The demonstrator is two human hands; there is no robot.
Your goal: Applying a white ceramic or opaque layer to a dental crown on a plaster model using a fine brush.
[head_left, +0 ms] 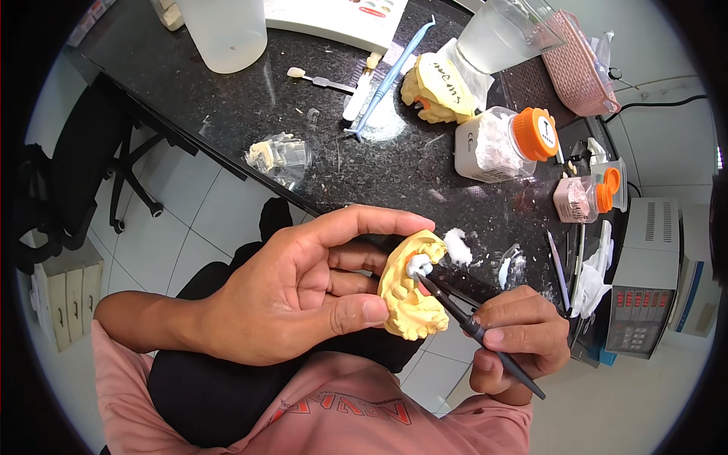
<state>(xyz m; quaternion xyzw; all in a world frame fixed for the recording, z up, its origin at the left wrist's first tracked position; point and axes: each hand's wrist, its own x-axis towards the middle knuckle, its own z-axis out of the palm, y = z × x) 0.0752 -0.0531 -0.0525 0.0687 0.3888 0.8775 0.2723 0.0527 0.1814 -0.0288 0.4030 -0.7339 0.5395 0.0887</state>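
My left hand (280, 292) grips a yellow dental plaster model (402, 303) by its edge, thumb at the near side and fingers at the far side. On the model sits a whitish tooth-shaped build-up (418, 265) with a bit of orange beside it. Pinched in the fingers of my right hand (523, 337) is a dark slim brush (478, 332), slanting up to the left. Its tip touches or almost touches the whitish build-up; which of the two I cannot tell. A white heap of paste or powder (457, 247) lies on the dark bench just beyond the model.
On the speckled bench (364, 178) stand an orange-capped jar of white powder (493, 144), a smaller pink-filled jar (574, 199), another yellow model (440, 89), a blue double-ended tool (390, 76), a glass of water (500, 38) and a pink basket (576, 68). A grey machine (643, 277) stands at right.
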